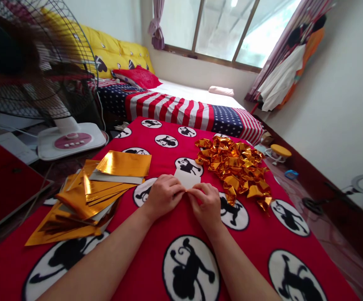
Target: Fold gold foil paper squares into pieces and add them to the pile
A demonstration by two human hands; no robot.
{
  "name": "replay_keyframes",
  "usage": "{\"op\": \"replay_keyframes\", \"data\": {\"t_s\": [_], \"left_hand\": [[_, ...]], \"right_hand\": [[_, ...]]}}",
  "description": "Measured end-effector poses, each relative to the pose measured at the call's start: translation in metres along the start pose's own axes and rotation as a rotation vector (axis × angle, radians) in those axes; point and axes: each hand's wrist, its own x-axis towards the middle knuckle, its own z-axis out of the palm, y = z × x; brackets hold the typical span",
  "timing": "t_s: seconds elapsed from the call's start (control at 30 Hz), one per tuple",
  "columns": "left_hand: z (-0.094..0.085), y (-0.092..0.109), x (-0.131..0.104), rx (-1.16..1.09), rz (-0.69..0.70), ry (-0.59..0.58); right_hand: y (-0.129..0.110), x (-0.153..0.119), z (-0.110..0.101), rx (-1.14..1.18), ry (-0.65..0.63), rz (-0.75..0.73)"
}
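Paper (187,178) lies pale side up near the middle of the red surface (247,246), its near edge pinched between finger and thumb of both the left hand (165,195) and right hand (207,205). Gold sheets (125,163) spread along the left edge; folded gold pieces (236,165) heap toward the right edge.

Left hand (165,195) and right hand (208,205) pinch white paper (187,179).

From here I see a red cloth (144,276) with black monkeys in white circles, shiny gold sheets (125,163) at left, and a yellow cushion (106,46) with dark hearts, upper left.
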Motion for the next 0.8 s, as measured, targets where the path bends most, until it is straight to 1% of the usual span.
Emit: {"op": "replay_keyframes", "data": {"t_s": [0.13, 0.33, 0.57, 0.8], "left_hand": [[0.0006, 0.0023, 0.0011, 0.015, -0.023, 0.006], [0.0032, 0.0062, 0.0013, 0.043, 0.014, -0.015], [0.0057, 0.0012, 0.0005, 0.07, 0.051, 0.004], [0.0046, 0.0004, 0.0001, 0.074, 0.055, 0.031]], "right_hand": [[-0.0033, 0.0001, -0.001, -0.022, 0.003, 0.011], [-0.0082, 0.0001, 0.0014, -0.06, -0.004, -0.03], [-0.0016, -0.0014, 0.0075, -0.013, 0.041, -0.077], [0.0007, 0.0005, 0.0067, 0.009, 0.068, -0.097]]}}
